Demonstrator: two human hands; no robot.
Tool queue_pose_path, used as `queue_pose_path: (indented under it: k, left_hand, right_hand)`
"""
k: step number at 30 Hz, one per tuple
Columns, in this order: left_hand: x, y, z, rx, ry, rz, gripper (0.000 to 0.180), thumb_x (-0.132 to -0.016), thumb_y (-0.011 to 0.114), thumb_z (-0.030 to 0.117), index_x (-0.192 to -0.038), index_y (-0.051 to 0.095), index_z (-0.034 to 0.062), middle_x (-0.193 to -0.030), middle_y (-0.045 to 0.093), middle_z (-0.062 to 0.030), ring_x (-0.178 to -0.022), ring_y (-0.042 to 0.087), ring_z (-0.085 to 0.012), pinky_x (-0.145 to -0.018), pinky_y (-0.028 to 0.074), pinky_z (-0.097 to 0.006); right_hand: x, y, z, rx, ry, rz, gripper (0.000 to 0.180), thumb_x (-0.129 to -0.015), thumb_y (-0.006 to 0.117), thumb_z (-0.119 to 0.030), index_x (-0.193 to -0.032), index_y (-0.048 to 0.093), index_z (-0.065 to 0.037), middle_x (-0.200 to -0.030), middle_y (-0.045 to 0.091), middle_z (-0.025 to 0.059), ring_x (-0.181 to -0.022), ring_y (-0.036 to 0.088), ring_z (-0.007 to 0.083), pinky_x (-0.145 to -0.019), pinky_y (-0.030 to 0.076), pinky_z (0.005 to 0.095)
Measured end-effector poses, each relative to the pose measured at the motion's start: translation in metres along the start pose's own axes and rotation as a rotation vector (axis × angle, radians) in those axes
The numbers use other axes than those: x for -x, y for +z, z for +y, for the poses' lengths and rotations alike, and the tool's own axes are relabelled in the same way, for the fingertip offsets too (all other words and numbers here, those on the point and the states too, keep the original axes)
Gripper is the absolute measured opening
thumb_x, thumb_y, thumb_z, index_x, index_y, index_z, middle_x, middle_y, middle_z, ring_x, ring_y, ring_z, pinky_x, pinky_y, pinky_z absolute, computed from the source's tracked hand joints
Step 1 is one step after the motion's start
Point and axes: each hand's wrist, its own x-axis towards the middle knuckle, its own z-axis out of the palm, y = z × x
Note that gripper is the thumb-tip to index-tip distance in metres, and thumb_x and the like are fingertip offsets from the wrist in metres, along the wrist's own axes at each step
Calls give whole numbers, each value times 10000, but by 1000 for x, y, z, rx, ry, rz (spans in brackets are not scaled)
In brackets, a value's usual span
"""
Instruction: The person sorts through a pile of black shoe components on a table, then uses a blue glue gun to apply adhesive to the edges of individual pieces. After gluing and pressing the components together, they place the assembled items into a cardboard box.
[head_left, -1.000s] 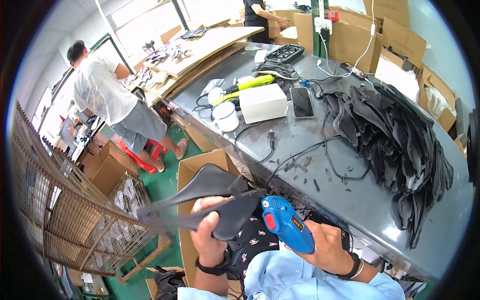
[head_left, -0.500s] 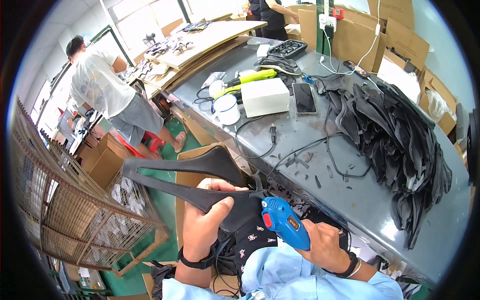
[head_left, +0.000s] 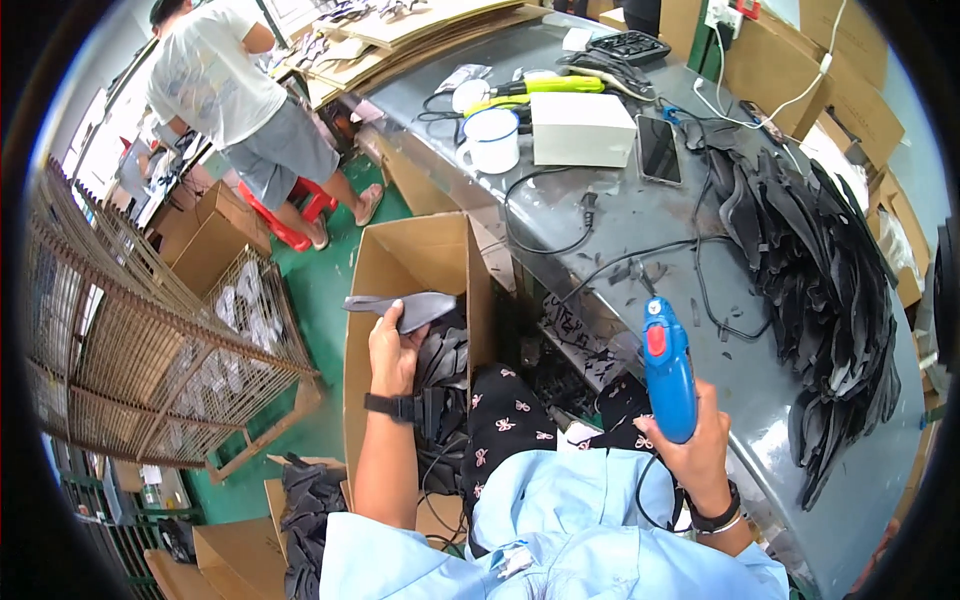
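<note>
Holding a flat dark grey piece (head_left: 405, 308) by its near end, the left hand (head_left: 392, 352) pinches it between thumb and fingers over the mouth of an open cardboard box (head_left: 405, 262) that stands on the green floor beside the person's knees. The piece lies level, just above the dark pieces already heaped inside the box. The right hand (head_left: 698, 440) is wrapped tight round the grip of a blue glue gun (head_left: 666, 365), nozzle up and away from the body, its black cord trailing down toward the lap.

Judging from this, the step in hand looks like dropping a finished piece into the box; the move it calls for is simply loosening the left fingers with the piece inside the box walls.

Room on the left is tight: the box's raised flap stands on the far side, and a wire cage (head_left: 150, 330) is near beyond it. On the right, the grey tabletop (head_left: 620, 215) edge runs close to the gun, strewn with cables and scraps, with a big pile of black pieces (head_left: 820, 290) further out.
</note>
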Motion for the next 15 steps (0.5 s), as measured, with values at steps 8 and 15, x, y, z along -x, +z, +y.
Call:
queue_pose_path:
  k: [8,15]
  left_hand:
    - [-39,-96,-101,-151,-430,261,217,-912,483,125,-1095,495,8,-1064,601,-148,-940,606,-276,-811,525,-409]
    - [50,123,-16,-317,-39,-381,183,-916,535,198,-1016,562,45,-896,644,-76,-740,636,-146,-612,498,-232]
  right_hand:
    - [-5,2,2,-33,17,-20,596,-667,826,-252,-1070,473,7,-759,629,177,-672,658,314,-601,513,360]
    - [-11,-2,9,-23,-128,92,571,-693,797,-335,-1068,518,-9,-696,633,155,-605,651,321,-548,507,373]
